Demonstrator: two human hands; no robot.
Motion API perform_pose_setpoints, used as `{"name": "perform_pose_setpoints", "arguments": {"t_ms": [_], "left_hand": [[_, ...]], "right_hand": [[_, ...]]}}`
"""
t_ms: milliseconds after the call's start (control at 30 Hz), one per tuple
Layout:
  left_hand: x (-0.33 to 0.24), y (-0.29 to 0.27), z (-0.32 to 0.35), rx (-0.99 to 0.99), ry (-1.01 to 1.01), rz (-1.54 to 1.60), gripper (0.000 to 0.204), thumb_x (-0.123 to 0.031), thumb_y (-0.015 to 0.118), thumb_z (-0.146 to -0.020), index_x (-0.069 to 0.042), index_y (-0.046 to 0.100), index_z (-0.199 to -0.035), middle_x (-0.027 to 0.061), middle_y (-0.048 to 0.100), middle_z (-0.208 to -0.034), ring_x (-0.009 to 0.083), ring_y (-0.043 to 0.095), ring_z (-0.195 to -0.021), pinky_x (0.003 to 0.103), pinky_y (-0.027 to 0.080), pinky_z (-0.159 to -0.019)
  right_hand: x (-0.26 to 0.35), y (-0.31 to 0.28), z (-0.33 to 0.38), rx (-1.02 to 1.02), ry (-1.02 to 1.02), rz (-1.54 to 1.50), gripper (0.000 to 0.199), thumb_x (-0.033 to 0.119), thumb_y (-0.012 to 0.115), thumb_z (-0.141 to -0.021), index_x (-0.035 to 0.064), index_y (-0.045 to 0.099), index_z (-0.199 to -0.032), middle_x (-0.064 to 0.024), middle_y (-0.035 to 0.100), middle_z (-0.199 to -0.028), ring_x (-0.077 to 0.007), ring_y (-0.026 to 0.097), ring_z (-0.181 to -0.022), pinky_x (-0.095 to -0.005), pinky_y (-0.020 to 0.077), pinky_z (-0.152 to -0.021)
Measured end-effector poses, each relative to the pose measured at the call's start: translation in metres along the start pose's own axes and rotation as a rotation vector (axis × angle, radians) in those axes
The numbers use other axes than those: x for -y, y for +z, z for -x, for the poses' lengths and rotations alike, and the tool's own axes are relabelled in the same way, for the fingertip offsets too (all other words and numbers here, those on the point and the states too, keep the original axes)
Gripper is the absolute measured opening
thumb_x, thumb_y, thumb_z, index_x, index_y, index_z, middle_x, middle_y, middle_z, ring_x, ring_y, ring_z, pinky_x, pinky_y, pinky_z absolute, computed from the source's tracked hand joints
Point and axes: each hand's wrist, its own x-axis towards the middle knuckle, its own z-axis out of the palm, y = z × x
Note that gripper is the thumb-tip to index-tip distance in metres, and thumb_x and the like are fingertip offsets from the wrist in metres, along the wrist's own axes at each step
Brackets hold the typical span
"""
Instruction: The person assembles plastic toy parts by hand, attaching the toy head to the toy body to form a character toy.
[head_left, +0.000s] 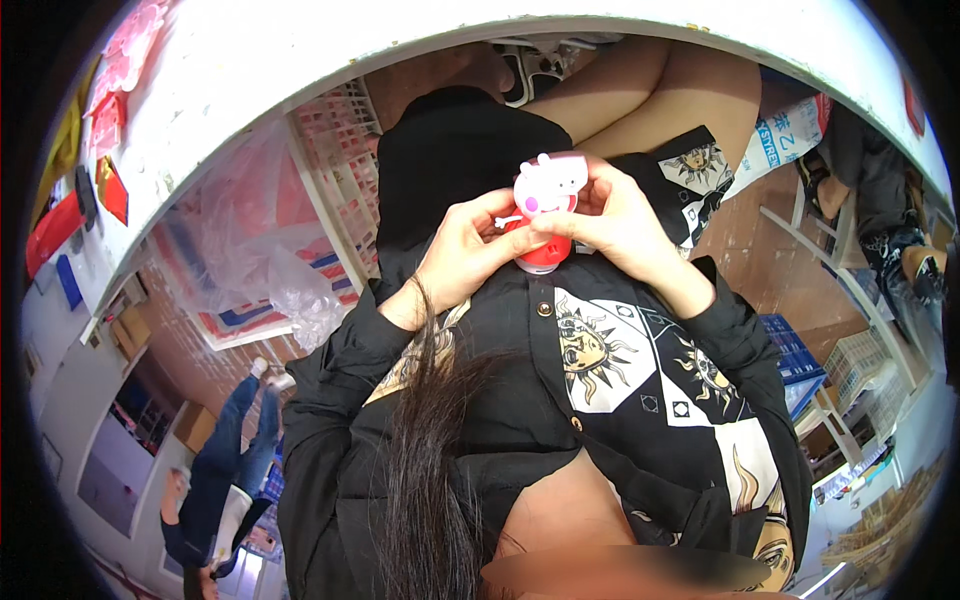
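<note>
Over my lap, a small plastic pig figure (548, 190) with a pinkish-white head, purple cheek and red body is held between both hands. From the left side, my left hand (465, 245) is closed on it, its thumb lying across the red body. On the other side, my right hand (630, 225) grips it too, with its thumb pressed on the front just below the head. The two thumbtips come close together there. Most of the fingers behind the figure are hidden.
A white tabletop (400, 35) curves across the far side, with red and pink plastic parts (108, 122) at its left. Left of my lap stands a crate (335, 130) beside clear plastic bags (235, 240). Blue crates (790, 360) sit at right. Another person (225, 470) appears at lower left.
</note>
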Motion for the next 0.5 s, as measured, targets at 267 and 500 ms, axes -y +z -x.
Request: {"name": "perform_pose_setpoints", "arguments": {"t_ms": [267, 500], "left_hand": [[-0.002, -0.007, -0.002, 0.018, -0.023, 0.094, 0.036, -0.015, 0.067, -0.086, 0.003, 0.058, -0.117, 0.0074, 0.064, -0.106, 0.0125, 0.060, -0.098, 0.027, 0.047, -0.089], [-0.001, -0.003, -0.003, 0.022, 0.015, -0.044, 0.033, -0.013, 0.065, -0.087, 0.003, 0.058, -0.116, 0.0063, 0.065, -0.104, 0.0105, 0.059, -0.095, 0.026, 0.047, -0.087]], "right_hand": [[-0.006, -0.006, -0.006, 0.029, 0.007, -0.270, 0.041, 0.016, 0.065, -0.088, -0.0030, 0.053, -0.121, -0.0109, 0.062, -0.114, -0.0141, 0.058, -0.104, -0.0291, 0.0439, -0.095], [-0.006, 0.007, -0.007, -0.106, -0.007, -0.013, 0.044, 0.019, 0.074, -0.079, -0.0024, 0.055, -0.112, -0.0089, 0.064, -0.103, -0.0144, 0.062, -0.094, -0.0286, 0.0483, -0.086]]}}
